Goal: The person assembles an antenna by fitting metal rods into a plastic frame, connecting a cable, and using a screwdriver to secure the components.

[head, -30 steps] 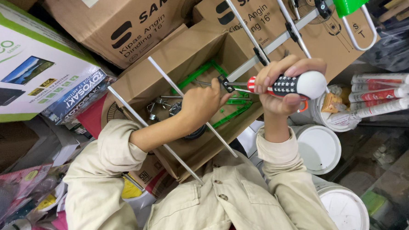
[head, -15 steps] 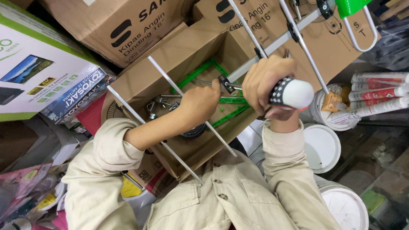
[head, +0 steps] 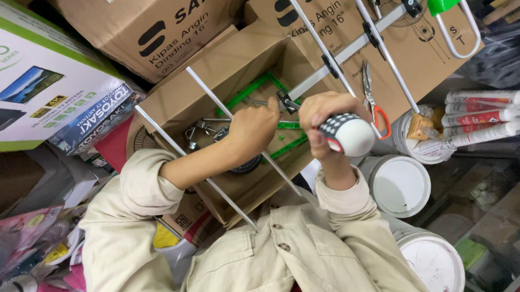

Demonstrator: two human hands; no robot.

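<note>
My right hand [head: 321,115] is shut around a screwdriver [head: 349,135] with a black, red and white handle. Its white butt end faces the camera and its tip is hidden behind my fingers, at a small dark bracket [head: 286,100]. That bracket sits on an aluminium antenna boom [head: 353,48]. My left hand [head: 254,128] is closed inside an open cardboard box [head: 228,63], gripping antenna parts beside the bracket. What it grips is hidden. Thin metal rods [head: 214,105] cross the box. Green plastic pieces [head: 246,93] and loose metal fittings [head: 197,131] lie inside it.
Large cardboard boxes [head: 160,25] are stacked behind, and a green-and-white printed box [head: 35,78] stands on the left. Red-handled pliers [head: 377,113], white lidded buckets [head: 401,184] and red-and-white sealant tubes [head: 489,115] are on the right. Clutter fills the lower left.
My right hand has swung the screwdriver from lying sideways to pointing down into the box. It has also moved left to the bracket. My left hand has stayed in place.
</note>
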